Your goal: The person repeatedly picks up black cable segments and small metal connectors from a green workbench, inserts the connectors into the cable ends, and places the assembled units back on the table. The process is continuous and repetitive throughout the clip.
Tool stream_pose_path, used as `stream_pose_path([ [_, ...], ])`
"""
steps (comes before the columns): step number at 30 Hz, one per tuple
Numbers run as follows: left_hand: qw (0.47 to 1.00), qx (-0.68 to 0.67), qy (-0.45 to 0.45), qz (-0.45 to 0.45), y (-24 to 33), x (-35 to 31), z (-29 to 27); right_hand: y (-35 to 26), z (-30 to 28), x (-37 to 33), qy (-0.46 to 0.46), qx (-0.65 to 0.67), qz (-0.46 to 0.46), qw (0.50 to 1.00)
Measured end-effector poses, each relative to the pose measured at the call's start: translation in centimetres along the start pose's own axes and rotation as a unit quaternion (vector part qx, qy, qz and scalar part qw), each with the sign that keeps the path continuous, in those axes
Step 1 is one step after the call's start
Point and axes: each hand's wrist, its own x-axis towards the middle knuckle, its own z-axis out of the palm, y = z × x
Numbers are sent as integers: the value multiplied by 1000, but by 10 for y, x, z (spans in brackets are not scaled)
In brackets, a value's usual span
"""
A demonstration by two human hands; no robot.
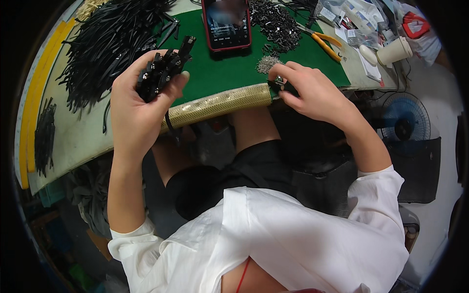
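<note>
My left hand (139,115) is closed around a bundle of black eyeglass temples (159,73), or strips much like them, with small metal bits at their ends. One thin tail hangs below the fist. At the bench's front edge, my right hand (310,90) pinches a small black piece with a shiny metal bit (277,84); the fingers hide part of it. Just beyond that hand is a heap of tiny silvery parts (267,64), with a pile of small black pieces (276,27) behind it. A gold mesh-patterned roll (217,103) lines the edge between my hands.
A large heap of black strips (105,49) covers the left bench. A phone in a red case (227,24) stands on the green mat (195,78). Orange-handled pliers (325,45), plastic bags (359,17) and a white cup (394,51) lie right. A fan (405,119) stands below.
</note>
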Motion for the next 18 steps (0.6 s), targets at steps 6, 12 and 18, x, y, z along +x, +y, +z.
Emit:
stream_pose_path([
  [6,1000,2,9,7,10,-3,2,-6,-3,5,-9,-28,-4,1000],
  [12,998,43,13,51,12,-8,4,-6,-3,7,25,19,-44,999],
  [18,954,199,37,220,21,-11,19,-69,-13,-2,-43,641,17,766],
])
